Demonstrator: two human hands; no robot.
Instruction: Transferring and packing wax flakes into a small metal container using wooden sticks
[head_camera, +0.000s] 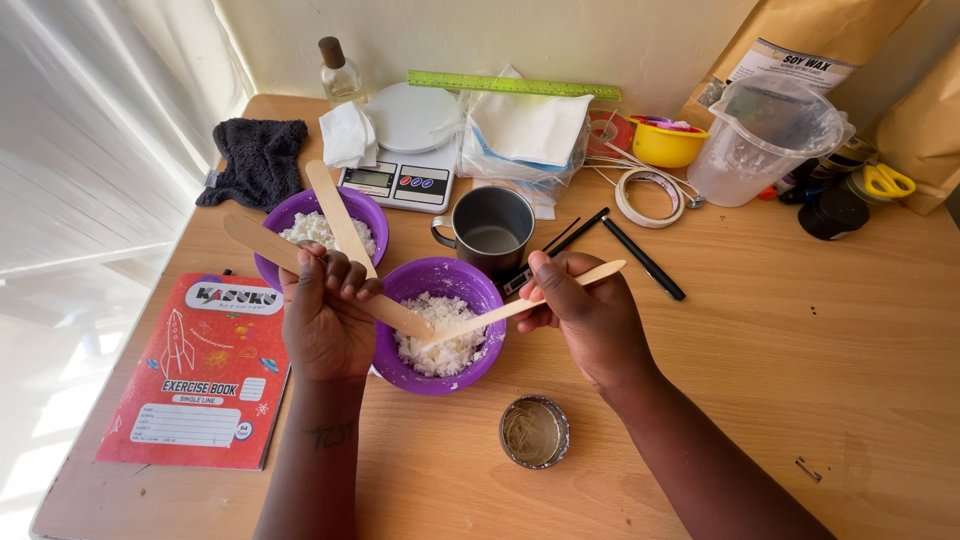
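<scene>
The left hand (325, 315) is closed around a flat wooden stick (300, 268). The stick slants down into the near purple bowl (440, 280), and its far end pokes out toward 10 o'clock. Held like this, it seems to work like a little wall that keeps the white bits in place.

The right hand (585, 310) pinches a thinner wooden stick (520, 305) between thumb and fingers. Its tip dips into the bowl from 3 o'clock, and its other end points up toward 2 o'clock. The low slant looks good for scooping or stirring.

The near purple bowl sits in the middle of the wooden table (780, 330), right between the two hands. It holds white flakes (440, 345) that look soft, crumbly and lumpy, piled mostly at the near side.

A second purple bowl (300, 215) at 10 o'clock holds more white flakes, with another stick (335, 215) leaning in it. A metal mug (490, 230) stands at 12 o'clock, just behind the near bowl. A small round tin (534, 432) sits at 5 o'clock. A red exercise book (205, 375) lies at 9 o'clock. A kitchen scale (400, 180) is farther back at 12 o'clock.
</scene>
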